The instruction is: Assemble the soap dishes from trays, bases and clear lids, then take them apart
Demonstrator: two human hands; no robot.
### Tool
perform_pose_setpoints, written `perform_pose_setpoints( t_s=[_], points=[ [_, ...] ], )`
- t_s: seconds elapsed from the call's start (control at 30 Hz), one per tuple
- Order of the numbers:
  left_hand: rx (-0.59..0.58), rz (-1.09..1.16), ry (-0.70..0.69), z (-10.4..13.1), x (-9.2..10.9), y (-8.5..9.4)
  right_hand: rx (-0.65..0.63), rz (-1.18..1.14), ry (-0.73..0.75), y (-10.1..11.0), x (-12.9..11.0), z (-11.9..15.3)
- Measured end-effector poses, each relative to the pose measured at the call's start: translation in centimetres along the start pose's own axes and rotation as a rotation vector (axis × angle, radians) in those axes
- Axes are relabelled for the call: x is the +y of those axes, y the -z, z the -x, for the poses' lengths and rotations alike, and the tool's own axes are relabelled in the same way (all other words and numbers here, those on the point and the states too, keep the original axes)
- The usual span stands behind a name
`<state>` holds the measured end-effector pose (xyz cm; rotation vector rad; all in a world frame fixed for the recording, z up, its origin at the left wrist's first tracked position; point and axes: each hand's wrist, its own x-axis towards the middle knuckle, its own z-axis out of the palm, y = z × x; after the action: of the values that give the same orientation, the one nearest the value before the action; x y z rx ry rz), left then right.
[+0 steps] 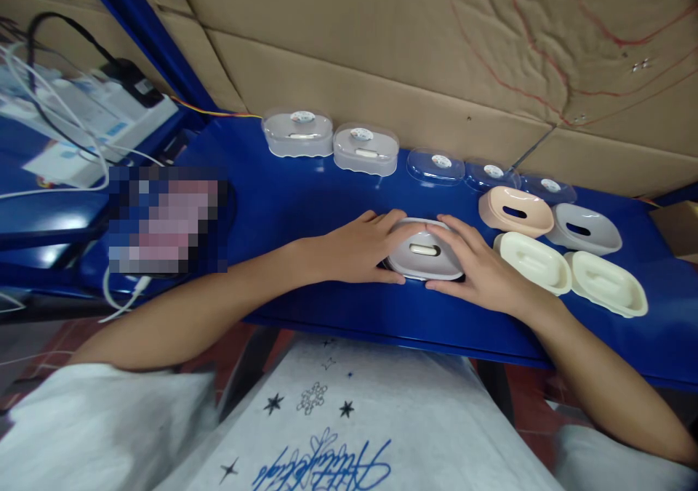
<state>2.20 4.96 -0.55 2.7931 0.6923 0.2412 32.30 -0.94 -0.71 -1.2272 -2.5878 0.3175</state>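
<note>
An oval grey soap dish [406,258] with a cream piece showing in its middle slot rests on the blue table in front of me. My left hand [357,247] is closed around its left side, fingers over the far rim and thumb at the near edge. On the opposite side my right hand [480,269] grips it the same way. The dish's far and side edges are partly hidden by my fingers. Just right of my right hand lie two cream soap trays [537,262], with a peach slotted tray [515,214] and a grey slotted tray [586,229] behind them.
Two lidded soap boxes [299,142] stand along the cardboard wall [349,40]. Right of them is a row of clear lids [436,167] with round stickers. At left are a power strip [98,145] with cables and a pixelated device [169,222]. The table's front edge [382,337] is near my body.
</note>
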Motion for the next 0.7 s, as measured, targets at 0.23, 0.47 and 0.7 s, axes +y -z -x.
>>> perform_pose_setpoints(
  t_s=[0.23,0.47,0.7],
  points=[
    [-0.031,0.068,-0.015,0.0,0.36,0.42,0.002,-0.072,-0.003,0.06,-0.11,-0.14],
    [-0.024,0.164,0.002,-0.03,0.86,0.41,0.013,-0.078,0.017,0.24,-0.46,-0.04],
    [-0.043,0.288,0.012,-0.2,0.84,0.62,-0.001,-0.107,0.046,0.21,-0.65,0.12]
  ],
)
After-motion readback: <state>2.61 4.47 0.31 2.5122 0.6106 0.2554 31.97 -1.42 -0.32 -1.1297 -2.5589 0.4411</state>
